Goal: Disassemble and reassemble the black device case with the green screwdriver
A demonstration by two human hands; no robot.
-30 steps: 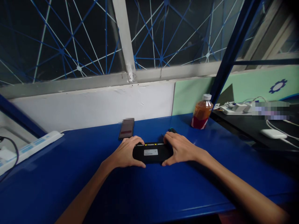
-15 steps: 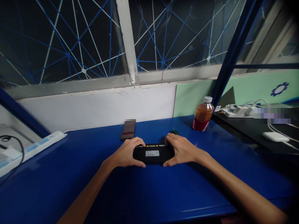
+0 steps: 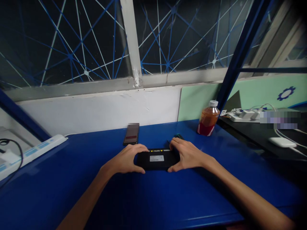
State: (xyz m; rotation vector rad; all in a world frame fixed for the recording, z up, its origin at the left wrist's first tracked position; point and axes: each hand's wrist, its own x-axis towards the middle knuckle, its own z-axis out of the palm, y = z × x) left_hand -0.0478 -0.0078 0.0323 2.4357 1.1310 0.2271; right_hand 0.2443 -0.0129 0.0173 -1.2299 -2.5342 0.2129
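Note:
A flat black box-shaped device (image 3: 157, 163) lies at the middle of the blue table, with a white label on top and a row of small yellow and silver parts along its far edge. My left hand (image 3: 126, 158) spans its left end, fingertips at the far edge and thumb by the near edge. At the right end, my right hand (image 3: 188, 155) has its fingers curled over the far edge and its thumb against the near one. Just beyond the right fingers lies a small dark object with green on it (image 3: 178, 136), partly hidden.
A phone (image 3: 131, 134) lies behind my left hand. A bottle of amber drink (image 3: 208, 118) stands at the back right of the blue table (image 3: 153, 198). One power strip (image 3: 35, 154) is at left; another, with chargers and cables (image 3: 247, 115), sits on the black table at right.
My left hand has slid slightly left, its fingers straighter and its thumb drawn back toward the device's end. The right hand and the device have hardly moved.

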